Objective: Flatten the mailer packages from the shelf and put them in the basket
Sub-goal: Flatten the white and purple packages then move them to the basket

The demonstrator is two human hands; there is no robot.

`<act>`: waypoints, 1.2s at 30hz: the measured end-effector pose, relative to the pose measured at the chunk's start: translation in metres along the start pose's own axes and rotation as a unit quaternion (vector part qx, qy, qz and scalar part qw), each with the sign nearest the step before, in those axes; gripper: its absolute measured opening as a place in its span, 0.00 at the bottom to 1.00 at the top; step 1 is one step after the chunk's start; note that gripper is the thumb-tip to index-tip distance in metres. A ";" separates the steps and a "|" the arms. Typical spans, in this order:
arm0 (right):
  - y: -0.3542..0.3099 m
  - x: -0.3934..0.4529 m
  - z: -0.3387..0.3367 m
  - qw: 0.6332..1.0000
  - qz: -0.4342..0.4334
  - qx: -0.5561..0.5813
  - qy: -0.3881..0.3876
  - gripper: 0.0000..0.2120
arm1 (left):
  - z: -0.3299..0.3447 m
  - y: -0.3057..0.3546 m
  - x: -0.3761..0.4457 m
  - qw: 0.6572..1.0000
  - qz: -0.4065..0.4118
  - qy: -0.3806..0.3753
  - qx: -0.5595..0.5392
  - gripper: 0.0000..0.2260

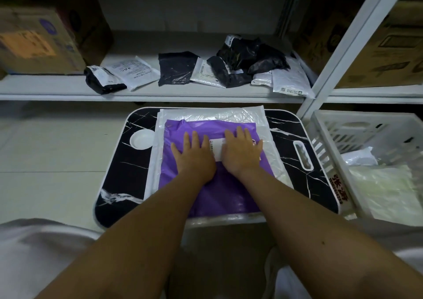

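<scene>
While both palms bear down on the purple mailer [219, 191], it lies on a white bubble mailer [212, 115] that serves as underlay on the black marble-pattern lap table [121, 179]. My read: the flatten step is in progress, basket drop not yet done.

Left to right:
- Far left of the left hand, up on the shelf [57, 90]: cardboard box [39, 40], parked out of the way.
- Just left of the left hand: round white cup recess [142, 139] in the table, unused.
- Left hand [194, 155]: fingers straight and spread, flat on the purple film, gripping nothing. A wide spread likely pushes trapped air outward.
- Between the hands: white shipping label [217, 149], partly under the right fingers.
- Right hand [241, 153]: same pose, fingers extended, pressing the label area. Hands nearly touching at the thumbs, so pressure starts at the centre.
- Beyond both hands, on the shelf: black and white mailers [229, 67], crumpled and loosely heaped, still queued for flattening.
- Right of the right hand: slot handle [303, 155] in the table, then the white slatted basket [332, 143] just beside the table edge, within short reach. White mailers [384, 186] already lie inside it.

Risk: slick film may slide on the bubble layer under a sideways push.
</scene>
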State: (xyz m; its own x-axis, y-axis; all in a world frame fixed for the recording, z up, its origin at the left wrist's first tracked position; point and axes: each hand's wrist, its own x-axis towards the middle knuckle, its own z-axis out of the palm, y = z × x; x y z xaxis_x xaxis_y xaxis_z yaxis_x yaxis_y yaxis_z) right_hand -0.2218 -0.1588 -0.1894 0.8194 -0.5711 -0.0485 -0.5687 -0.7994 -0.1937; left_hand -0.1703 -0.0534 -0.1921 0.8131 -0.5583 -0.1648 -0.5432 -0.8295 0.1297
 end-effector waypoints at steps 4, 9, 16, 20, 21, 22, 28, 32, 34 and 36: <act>-0.002 -0.038 0.013 0.999 0.013 -0.022 -0.026 0.23 | 0.017 0.008 -0.032 1.000 0.012 -0.018 -0.007 0.24; 0.010 -0.060 0.035 0.999 0.009 -0.030 -0.006 0.27 | 0.050 -0.010 -0.055 0.999 0.041 0.015 0.009 0.26; 0.014 -0.060 0.039 1.000 0.014 0.007 -0.027 0.26 | 0.056 -0.014 -0.051 0.999 0.040 0.023 0.011 0.26; 0.017 -0.056 0.036 0.999 0.030 0.033 -0.024 0.25 | 0.052 -0.017 -0.049 0.999 0.047 -0.007 0.005 0.27; 0.019 -0.054 0.034 0.998 0.036 0.040 -0.024 0.25 | 0.049 -0.017 -0.048 0.999 0.050 -0.018 0.009 0.27; 0.021 -0.053 0.032 0.998 0.038 0.043 -0.027 0.25 | 0.045 -0.017 -0.048 0.998 0.052 -0.032 0.015 0.27; 0.019 -0.055 0.012 0.997 0.056 0.024 -0.049 0.25 | 0.019 -0.012 -0.046 0.991 0.069 -0.049 -0.099 0.29; -0.001 -0.084 0.015 0.998 0.061 -0.016 0.011 0.25 | 0.036 0.000 -0.073 0.997 0.043 0.027 -0.055 0.30; -0.005 -0.098 0.026 0.998 0.047 -0.029 0.005 0.26 | 0.049 -0.001 -0.086 0.999 0.021 0.017 -0.028 0.29; 0.003 -0.106 0.038 0.998 0.041 -0.041 -0.019 0.28 | 0.055 -0.006 -0.091 1.000 0.023 0.007 -0.013 0.29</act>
State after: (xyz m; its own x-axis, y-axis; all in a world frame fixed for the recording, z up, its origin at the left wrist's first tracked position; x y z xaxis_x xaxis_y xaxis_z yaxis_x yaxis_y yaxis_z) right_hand -0.3075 -0.0935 -0.2221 0.7705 -0.6297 -0.0985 -0.6374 -0.7631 -0.1073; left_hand -0.2526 0.0015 -0.2312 0.7903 -0.5952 -0.1453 -0.5743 -0.8023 0.1629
